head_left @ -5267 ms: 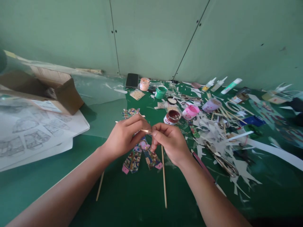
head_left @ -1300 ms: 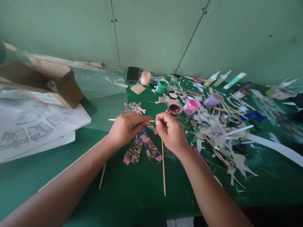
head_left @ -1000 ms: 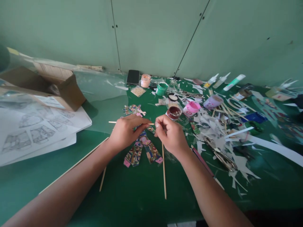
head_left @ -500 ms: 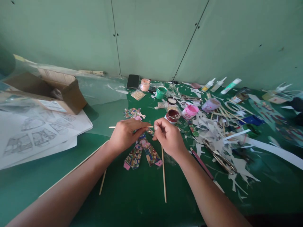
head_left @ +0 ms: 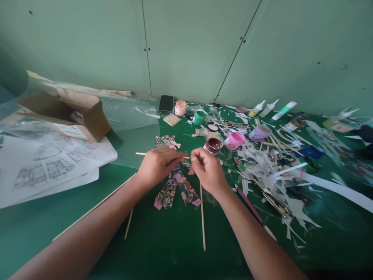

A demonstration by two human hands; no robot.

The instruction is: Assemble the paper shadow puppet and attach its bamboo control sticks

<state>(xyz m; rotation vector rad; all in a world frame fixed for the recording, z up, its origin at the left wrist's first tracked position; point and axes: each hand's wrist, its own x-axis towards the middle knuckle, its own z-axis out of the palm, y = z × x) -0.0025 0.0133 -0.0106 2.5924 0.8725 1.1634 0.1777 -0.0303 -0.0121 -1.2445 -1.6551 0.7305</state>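
Note:
A thin wooden stick (head_left: 140, 153) runs sideways between my two hands. My left hand (head_left: 155, 165) is closed over its middle, so that part is hidden. At its right end my right hand (head_left: 208, 171) is closed in a pinch, fingers curled inward. Beneath both hands lies a painted jointed cut-out figure (head_left: 189, 190) with pink feet, its middle covered by my fingers. Another stick (head_left: 203, 217) lies lengthwise below my right wrist. A shorter-looking stick (head_left: 128, 224) and a long one (head_left: 96, 206) lie by my left forearm.
Paint jars stand behind: brown (head_left: 213, 146), pink (head_left: 234, 140), green (head_left: 199, 117), peach (head_left: 180, 107). Paper scraps (head_left: 250, 151), scissors (head_left: 271, 196) and a pink pen (head_left: 249, 203) lie at right. A cardboard box (head_left: 96, 120) and printed drawings (head_left: 32, 175) are at left, a wall (head_left: 186, 46) behind.
The whole view has shifted slightly. Both hands keep their closed grip on the stick, whose left end is tilted a little higher.

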